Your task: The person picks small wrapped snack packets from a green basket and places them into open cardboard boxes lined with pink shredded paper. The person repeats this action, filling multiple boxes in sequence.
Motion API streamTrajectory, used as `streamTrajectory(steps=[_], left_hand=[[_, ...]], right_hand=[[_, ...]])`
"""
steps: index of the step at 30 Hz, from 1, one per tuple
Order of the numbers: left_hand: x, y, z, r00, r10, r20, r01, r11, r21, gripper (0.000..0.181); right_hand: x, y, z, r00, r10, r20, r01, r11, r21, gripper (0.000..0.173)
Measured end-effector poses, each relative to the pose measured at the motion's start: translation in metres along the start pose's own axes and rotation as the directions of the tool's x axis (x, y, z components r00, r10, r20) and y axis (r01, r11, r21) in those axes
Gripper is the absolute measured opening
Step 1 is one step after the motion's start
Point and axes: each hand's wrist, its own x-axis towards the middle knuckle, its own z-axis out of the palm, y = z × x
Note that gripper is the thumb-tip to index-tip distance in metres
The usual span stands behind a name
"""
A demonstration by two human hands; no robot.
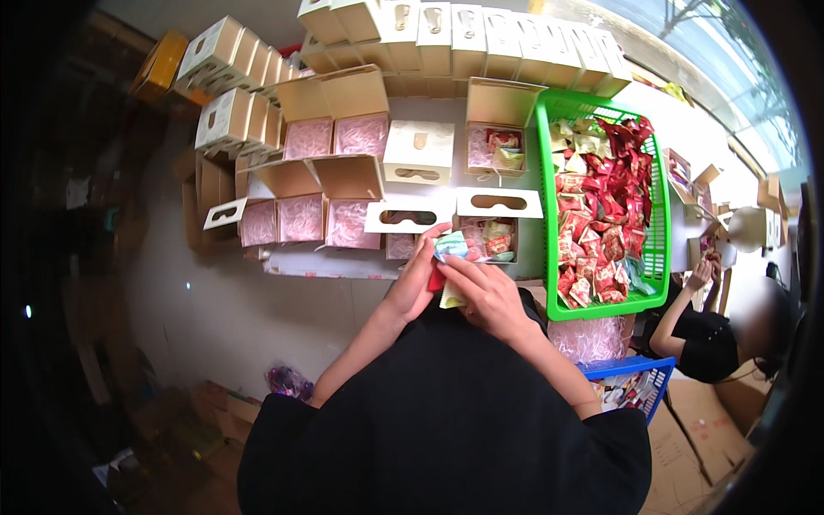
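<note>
My left hand [412, 283] and my right hand [492, 296] meet in front of my chest, holding small wrapped packets between them. A pale blue-green packet [450, 246] lies on the left fingers, with the right fingertips pressed to it. Below it, part of a red packet [436, 280] shows by the left palm. A pale yellow packet [452, 297] pokes out under the right hand. Just beyond the hands stands an open handled box [499, 205] with mixed packets inside. To its left, another handled box [405, 217] is partly hidden by my left hand.
A green plastic basket [550, 309] full of red and yellow packets stands right. Open boxes [300, 217] with pink shredded paper fill the left. Closed white boxes [502, 45] line the back. A blue basket [663, 380] sits low right, near another person [702, 341].
</note>
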Motion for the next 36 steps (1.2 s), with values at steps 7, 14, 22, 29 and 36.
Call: streamTrajectory(steps=[7, 14, 22, 29, 36], left_hand=[[-0.022, 0.003, -0.038, 0.989, 0.042, -0.139, -0.022, 0.990, 0.138, 0.028], [-0.046, 0.008, -0.069, 0.980, 0.104, -0.168, -0.036, 0.930, 0.366, 0.029], [-0.059, 0.002, -0.105, 0.957, 0.160, -0.243, -0.089, 0.957, 0.277, 0.026], [-0.067, -0.010, -0.118, 0.960, 0.178, -0.217, -0.132, 0.969, 0.211, 0.039], [-0.076, -0.002, -0.132, 0.916, 0.198, -0.348, -0.139, 0.973, 0.185, 0.029]], right_hand=[[0.011, 0.004, 0.023, 0.924, 0.094, 0.370, -0.363, 0.514, 0.778, 0.057], [0.001, 0.041, 0.067, 0.683, 0.301, 0.665, -0.469, -0.517, 0.716, 0.049], [0.024, 0.017, 0.095, 0.675, 0.096, 0.732, -0.639, -0.420, 0.645, 0.052], [0.034, 0.001, 0.134, 0.734, 0.271, 0.622, -0.658, 0.057, 0.751, 0.041], [0.032, -0.012, 0.131, 0.845, 0.327, 0.424, -0.531, 0.609, 0.589, 0.057]])
